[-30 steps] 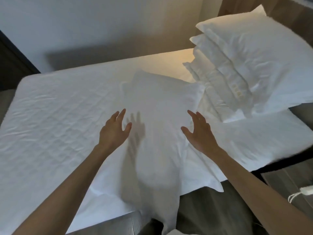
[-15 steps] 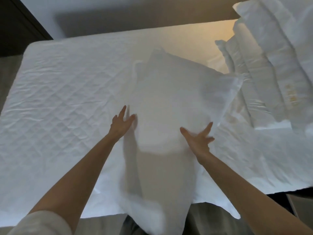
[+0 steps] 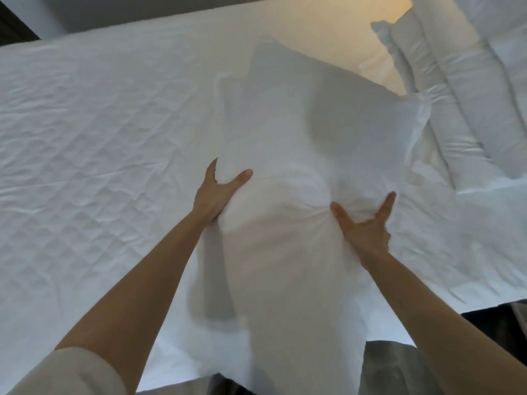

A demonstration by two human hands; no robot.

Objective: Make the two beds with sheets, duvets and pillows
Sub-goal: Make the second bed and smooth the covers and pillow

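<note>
Pillow [image 3: 299,155] lying lengthwise on bed [image 3: 85,138], near end over the edge. Soft, light, squashy; best taken by both sides. Left hand [image 3: 216,195] and right hand [image 3: 368,228] clamped there, fingers [image 3: 389,202] sunk into bunched cover.

Of the left hand [image 3: 212,198], which grips the pillow [image 3: 299,155] at its side, only thumb & one finger show; the rest are hidden behind the fabric. On the right hand [image 3: 365,226] the fingers beyond thumb & index sink in the folds. The pillow's near end is blurred and cut by the bottom edge. The stack [image 3: 470,89] at top right is cut by 2 edges, so the no. of pieces is unclear. The dark thing [image 3: 11,27] in the top left corner: cannot tell what it is.
</note>
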